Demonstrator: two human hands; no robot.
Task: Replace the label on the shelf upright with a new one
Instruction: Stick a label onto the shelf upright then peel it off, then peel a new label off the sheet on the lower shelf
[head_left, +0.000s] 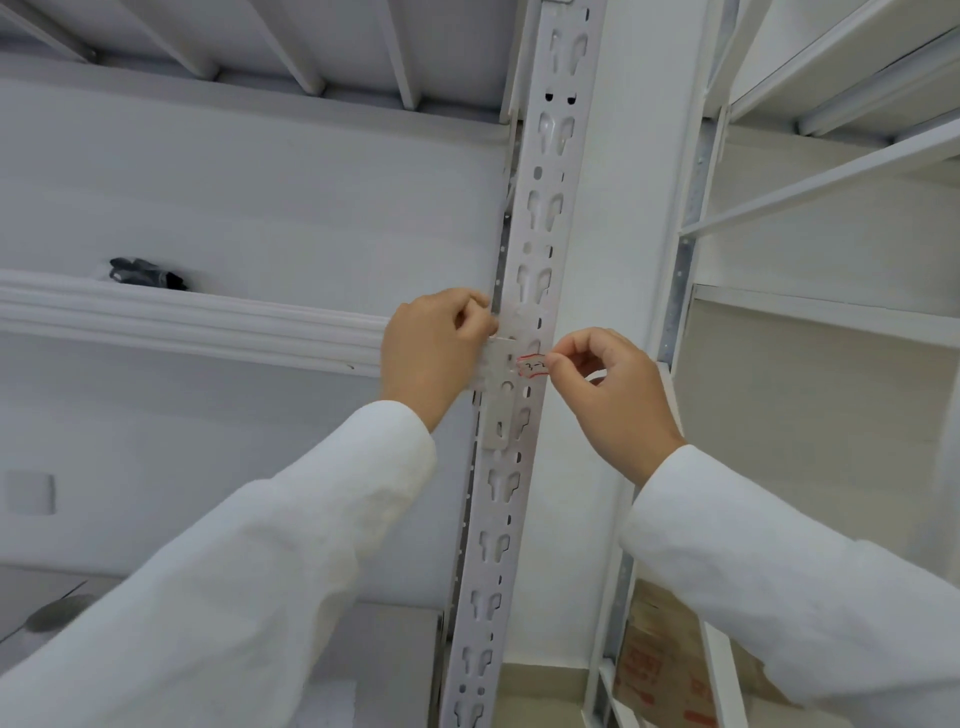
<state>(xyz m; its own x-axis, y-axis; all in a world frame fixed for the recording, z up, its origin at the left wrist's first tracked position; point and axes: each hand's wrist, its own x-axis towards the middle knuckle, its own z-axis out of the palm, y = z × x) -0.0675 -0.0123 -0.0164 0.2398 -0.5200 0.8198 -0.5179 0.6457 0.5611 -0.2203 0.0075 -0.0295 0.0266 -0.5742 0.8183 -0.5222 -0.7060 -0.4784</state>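
Two white sleeves (291, 561) rise from the bottom corners of the frame toward its middle. The right hand (613, 395) sits just right of centre, thumb and forefinger pinched together on the right edge of a small label (531, 367); the other fingers are curled loosely below. The label is white with a red border and some dark writing too small to read. It lies on the face of the upright (540, 218), at mid-height of the frame, partly hidden by the fingertips.

The left hand (434, 353) is just left of centre, fingers curled. It holds a pale, flat strip (500, 410) against the left side of the upright; the strip runs across beside the label and hangs down the upright below it. Whether this strip is tape or backing paper cannot be told. The two hands are close, with the label between them.

The upright is a pale grey metal post punched with keyhole slots, running from the bottom centre of the frame up to the top, tilting slightly right. To its left a white shelf edge (208, 322) crosses the left half of the frame, and a dark object (148, 273) lies on that shelf in the mid-left. At the lower right, behind the right sleeve, stands a brown carton (660, 670) with red print. A second white rack (831, 171) fills the upper right, and shelf ribs (291, 47) span the upper left.
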